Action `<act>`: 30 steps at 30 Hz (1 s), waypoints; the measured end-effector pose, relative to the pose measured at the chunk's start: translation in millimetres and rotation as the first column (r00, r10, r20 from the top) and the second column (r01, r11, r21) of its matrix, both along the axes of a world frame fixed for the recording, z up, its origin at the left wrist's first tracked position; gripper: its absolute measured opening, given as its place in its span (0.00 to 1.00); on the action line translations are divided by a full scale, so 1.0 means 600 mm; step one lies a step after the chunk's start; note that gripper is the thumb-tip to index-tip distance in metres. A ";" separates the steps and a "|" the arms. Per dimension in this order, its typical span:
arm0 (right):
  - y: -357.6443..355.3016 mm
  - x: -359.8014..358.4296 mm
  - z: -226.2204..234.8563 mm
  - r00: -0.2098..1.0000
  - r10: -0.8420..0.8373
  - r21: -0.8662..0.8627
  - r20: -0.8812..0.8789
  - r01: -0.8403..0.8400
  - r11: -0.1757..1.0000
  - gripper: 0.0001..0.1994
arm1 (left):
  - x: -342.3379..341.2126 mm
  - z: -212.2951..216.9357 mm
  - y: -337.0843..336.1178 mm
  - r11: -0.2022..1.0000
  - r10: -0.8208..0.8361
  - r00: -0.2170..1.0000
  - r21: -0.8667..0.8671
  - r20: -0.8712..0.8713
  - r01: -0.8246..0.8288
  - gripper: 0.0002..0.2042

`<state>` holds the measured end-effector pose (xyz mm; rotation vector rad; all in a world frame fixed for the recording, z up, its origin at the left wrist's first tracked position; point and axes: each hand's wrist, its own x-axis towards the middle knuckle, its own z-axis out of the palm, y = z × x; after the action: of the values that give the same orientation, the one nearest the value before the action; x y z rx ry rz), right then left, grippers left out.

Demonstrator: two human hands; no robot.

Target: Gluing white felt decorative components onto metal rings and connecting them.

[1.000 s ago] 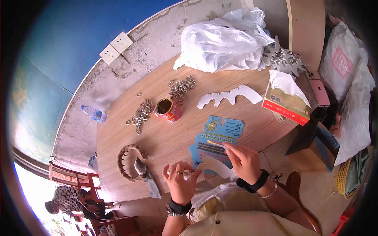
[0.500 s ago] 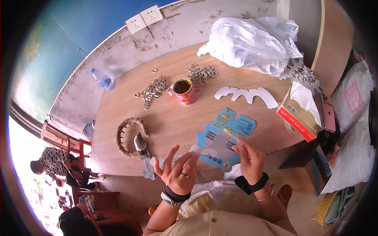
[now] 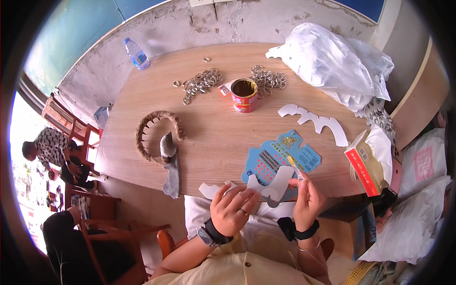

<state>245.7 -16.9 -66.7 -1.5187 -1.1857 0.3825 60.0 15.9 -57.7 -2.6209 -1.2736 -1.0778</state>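
The wooden table fills most of the view, its near edge just in front of the person. Compared with a second ago, the view has turned, so the whole table top is now seen more square; the things on it seem to lie as before.

At the far right corner lies a big white plastic bag, and a box with white tissue stands at the right edge. A long white wavy cut-out lies beside the blue printed cards, which are near the front edge. A brown curved band lies to the left, and a red tin can stands in the middle between two heaps of metal rings.

The left hand, which half a second ago had the fingers spread, now is curled over a white cut paper shape at the table's near edge and grips it. The right hand is closed around a thin stick-like tool, the tip up toward the cards. I judge the work on this paper piece is going on.

Open room is the bare wood in the centre, between can and cards
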 end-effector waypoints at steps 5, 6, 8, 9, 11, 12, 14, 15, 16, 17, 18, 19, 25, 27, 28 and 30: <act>-0.001 0.006 0.004 0.998 0.011 0.001 -0.069 -0.011 1.000 0.13 | -0.008 -0.013 0.036 0.987 -0.123 0.992 0.111 0.041 0.118 0.13; 0.001 0.007 0.002 0.991 0.016 0.038 -0.136 -0.011 0.999 0.14 | -0.010 -0.019 0.039 0.985 -0.135 0.990 0.117 0.038 0.130 0.14; 0.002 0.010 0.016 0.974 0.002 -0.009 -0.228 -0.004 1.000 0.14 | -0.013 -0.030 0.042 0.986 -0.139 0.988 0.104 0.071 0.131 0.14; 0.003 0.012 0.024 0.945 -0.018 -0.055 -0.327 0.000 0.998 0.14 | -0.015 -0.034 0.045 0.987 -0.143 0.985 0.091 0.095 0.134 0.14; 0.006 0.021 0.036 0.951 -0.013 -0.066 -0.308 -0.008 0.998 0.15 | -0.021 -0.035 0.050 0.984 -0.163 0.981 0.086 0.103 0.154 0.14; 0.011 0.028 0.042 0.951 0.016 -0.038 -0.309 -0.029 0.999 0.15 | -0.020 -0.034 0.051 0.983 -0.174 0.978 0.070 0.115 0.167 0.14; 0.025 0.039 0.070 0.957 0.076 0.006 -0.281 -0.078 0.997 0.14 | -0.016 -0.033 0.053 0.979 -0.198 0.973 0.063 0.115 0.191 0.15; 0.043 0.034 0.089 0.956 0.073 0.016 -0.284 -0.072 0.997 0.14 | -0.016 -0.036 0.055 0.979 -0.204 0.972 0.055 0.121 0.198 0.16; 0.064 0.031 0.111 0.967 0.142 0.015 -0.213 -0.142 0.990 0.15 | -0.015 -0.037 0.054 0.980 -0.196 0.972 0.047 0.132 0.192 0.16; 0.087 0.027 0.128 0.968 0.206 0.010 -0.142 -0.207 0.978 0.15 | -0.016 -0.037 0.054 0.981 -0.193 0.971 0.038 0.140 0.189 0.16; 0.116 0.024 0.140 0.960 0.267 0.000 -0.086 -0.269 0.963 0.16 | -0.020 -0.039 0.053 0.982 -0.186 0.974 0.034 0.132 0.183 0.16; 0.153 0.016 0.147 0.955 0.295 0.026 -0.011 -0.294 0.955 0.13 | -0.024 -0.039 0.054 0.985 -0.173 0.976 0.040 0.129 0.169 0.16; 0.326 0.022 0.176 0.865 0.267 0.025 0.425 -0.306 0.952 0.02 | -0.016 -0.037 0.055 0.981 -0.192 0.970 0.037 0.147 0.188 0.14; 0.365 0.018 0.176 0.731 0.252 0.013 0.634 -0.336 0.942 0.02 | -0.019 -0.034 0.053 0.981 -0.193 0.972 0.039 0.135 0.190 0.14; 0.378 0.012 0.181 0.690 0.234 -0.032 0.685 -0.293 0.956 0.02 | -0.020 -0.033 0.054 0.982 -0.188 0.971 0.031 0.146 0.185 0.14; 0.402 0.004 0.174 0.646 0.264 -0.034 0.716 -0.346 0.938 0.03 | -0.026 -0.042 0.050 0.983 -0.182 0.974 -0.008 0.138 0.185 0.15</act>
<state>248.0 224.2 37.9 -1.3984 -2.0687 -0.0905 44.3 45.7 -83.0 -2.7688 -1.0857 -1.2978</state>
